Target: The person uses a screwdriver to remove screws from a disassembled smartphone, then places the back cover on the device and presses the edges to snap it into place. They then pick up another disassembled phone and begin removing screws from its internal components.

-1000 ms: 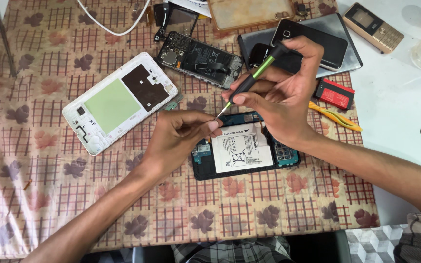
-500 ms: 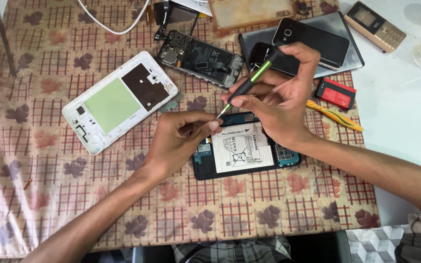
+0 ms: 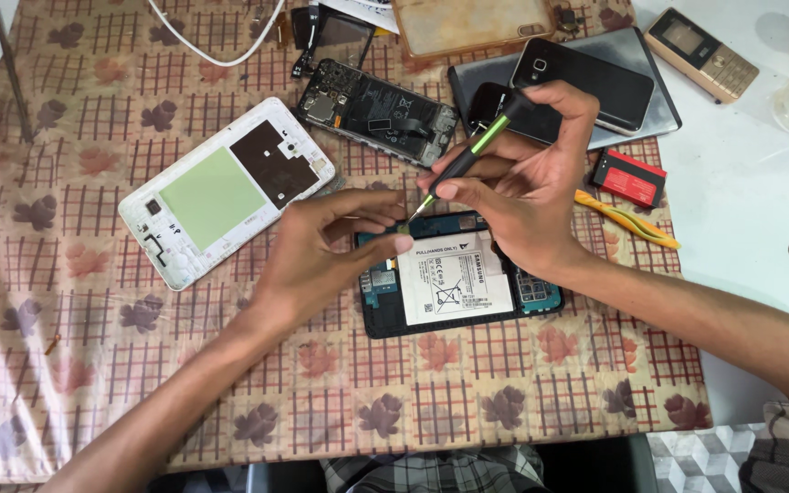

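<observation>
Right hand: the right hand (image 3: 527,196) is closed around a black and green screwdriver (image 3: 468,157), fingers pinching its shaft, tip slanting down and left onto the far edge of the opened tablet (image 3: 458,278).
Left hand: the left hand (image 3: 321,251) comes in from the near left; its fingertips (image 3: 401,243) are pressed together right at the screwdriver tip, on the tablet's far-left corner. Whether they pinch something tiny cannot be told.
Opened tablet: lies back-up in the middle of the patterned tablecloth (image 3: 93,365), under both hands, its white battery (image 3: 454,277) and blue circuit boards showing.
White back cover: a white back cover (image 3: 226,190) with a pale green panel lies to the left, well apart from the tablet.
Far side: an opened phone (image 3: 376,110) with its board bare lies beyond the hands; just right of it, a black phone (image 3: 586,87) rests on a grey slab.
Right side: a small red and black battery (image 3: 629,178) and a yellow pry tool (image 3: 627,219) lie near the right wrist; a gold keypad phone (image 3: 700,53) sits at the far right on the white table (image 3: 751,183).
</observation>
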`<state>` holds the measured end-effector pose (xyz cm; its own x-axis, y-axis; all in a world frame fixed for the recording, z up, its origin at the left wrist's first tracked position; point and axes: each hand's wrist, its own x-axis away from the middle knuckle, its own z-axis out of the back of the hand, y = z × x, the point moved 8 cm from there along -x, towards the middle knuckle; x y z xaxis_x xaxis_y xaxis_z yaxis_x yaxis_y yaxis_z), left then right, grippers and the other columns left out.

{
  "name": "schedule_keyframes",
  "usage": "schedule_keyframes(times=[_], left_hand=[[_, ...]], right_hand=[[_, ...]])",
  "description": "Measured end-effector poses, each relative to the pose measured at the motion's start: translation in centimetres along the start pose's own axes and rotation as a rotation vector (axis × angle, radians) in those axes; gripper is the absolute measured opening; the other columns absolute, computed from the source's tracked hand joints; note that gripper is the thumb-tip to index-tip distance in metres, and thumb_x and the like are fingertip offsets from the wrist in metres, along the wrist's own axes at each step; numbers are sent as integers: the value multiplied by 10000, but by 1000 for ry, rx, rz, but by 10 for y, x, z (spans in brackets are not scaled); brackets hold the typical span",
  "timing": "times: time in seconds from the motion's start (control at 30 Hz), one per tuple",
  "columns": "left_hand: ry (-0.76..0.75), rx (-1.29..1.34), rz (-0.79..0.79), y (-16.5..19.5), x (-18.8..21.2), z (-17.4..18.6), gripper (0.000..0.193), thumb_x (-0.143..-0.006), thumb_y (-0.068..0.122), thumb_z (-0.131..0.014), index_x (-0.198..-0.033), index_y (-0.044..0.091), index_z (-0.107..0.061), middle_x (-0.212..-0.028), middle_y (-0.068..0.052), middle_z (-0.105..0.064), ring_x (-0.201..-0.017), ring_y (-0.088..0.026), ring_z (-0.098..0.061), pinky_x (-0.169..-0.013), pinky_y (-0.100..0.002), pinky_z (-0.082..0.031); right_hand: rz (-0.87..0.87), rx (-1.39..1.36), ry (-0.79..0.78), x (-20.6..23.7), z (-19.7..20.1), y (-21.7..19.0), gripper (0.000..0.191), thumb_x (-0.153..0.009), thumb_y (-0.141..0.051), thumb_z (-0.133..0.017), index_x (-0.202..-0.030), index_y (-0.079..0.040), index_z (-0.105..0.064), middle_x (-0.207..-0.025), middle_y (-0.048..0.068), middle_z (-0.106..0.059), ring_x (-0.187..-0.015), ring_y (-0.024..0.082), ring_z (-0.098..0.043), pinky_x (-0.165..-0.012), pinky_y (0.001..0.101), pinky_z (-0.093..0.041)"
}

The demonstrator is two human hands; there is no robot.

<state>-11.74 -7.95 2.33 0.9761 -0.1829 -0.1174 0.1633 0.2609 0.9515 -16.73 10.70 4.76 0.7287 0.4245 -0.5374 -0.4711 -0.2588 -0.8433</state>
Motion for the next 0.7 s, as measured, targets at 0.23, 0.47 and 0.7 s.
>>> schedule_keyframes(times=[0.23,0.47,0.7], left_hand=[[-188,-601,106,17,7,8,319,-874,202,-774,-1159,62,-752,-1250,-112,-723,-901,-256,-741,-797,-388,-629],[-351,-1034,-180,44,45,-19,456,-854,247,-753,-1108,-122,-669,-1194,-308,-645,-1083,-373,-649,-961,-460,-538],[-407,-1313,-286,39,53,-31,677,-797,330,-728,-1255,-148,-590,-1322,-368,-578,-1240,-430,-588,-1066,-484,-469]], right_hand=[[-4,42,20,-1,4,1,718,-1045,115,-748,-1399,-199,-208,-1066,243,-721,-981,326,-790,-844,355,-698],[-55,-35,16,-17,-6,11,721,-1030,95,-753,-1400,-194,-206,-1061,231,-735,-961,315,-799,-839,365,-721],[29,24,-106,-31,-36,27,691,-1032,147,-712,-1387,-159,-205,-1059,228,-713,-994,305,-778,-895,369,-691]])
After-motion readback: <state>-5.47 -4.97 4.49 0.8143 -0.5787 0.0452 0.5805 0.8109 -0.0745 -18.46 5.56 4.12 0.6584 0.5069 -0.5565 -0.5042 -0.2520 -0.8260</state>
